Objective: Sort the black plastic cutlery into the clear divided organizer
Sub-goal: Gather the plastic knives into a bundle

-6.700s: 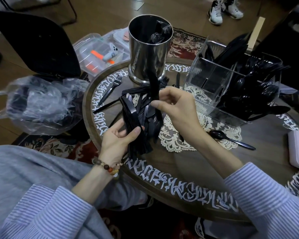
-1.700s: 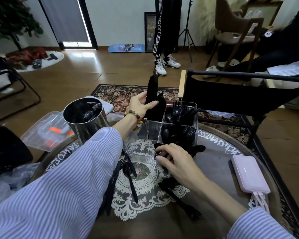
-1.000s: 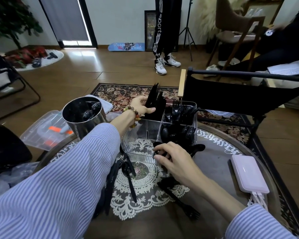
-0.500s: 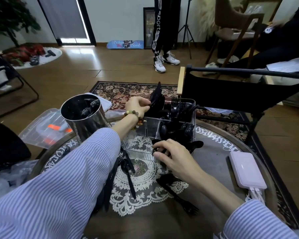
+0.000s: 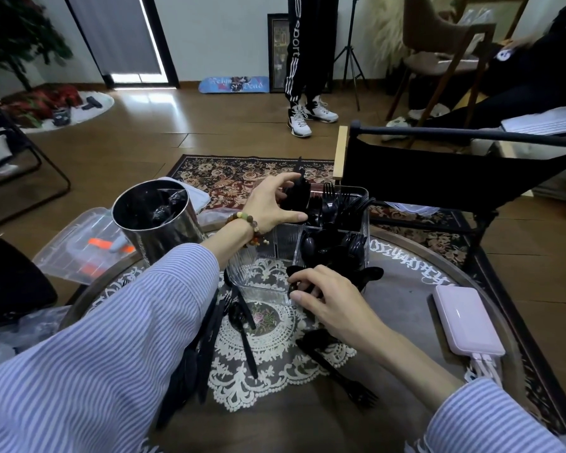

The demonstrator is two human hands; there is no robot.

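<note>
Lowering a bundle of black knives [image 5: 295,194] into the far-left compartment of the clear divided organizer [image 5: 364,204], my left hand [image 5: 273,204] has its fingers and thumb curled round the bundle from the left; my right hand [image 5: 329,297] rests at the organizer's near edge, fingers bent onto something black there, though I cannot tell whether it grips a piece or only steadies the box.

I judge the sorting well along but not finished; the far-right compartment already bristles with forks [image 5: 335,199], the near-right one is packed with spoons [image 5: 334,251], and the near-left compartment looks bare; still loose on the surface [image 5: 402,289] are a spoon [image 5: 242,335] on the lace doily [image 5: 275,348], a fork [image 5: 340,371] near my right wrist, and a dark heap of cutlery [image 5: 203,348] half under my left sleeve.

Hard to read: that heap's count and kinds, hidden by the sleeve; the contents of the steel canister [image 5: 159,220] at the left, only dark shapes in wrap; black on black blurs the pieces inside the organizer.
</note>
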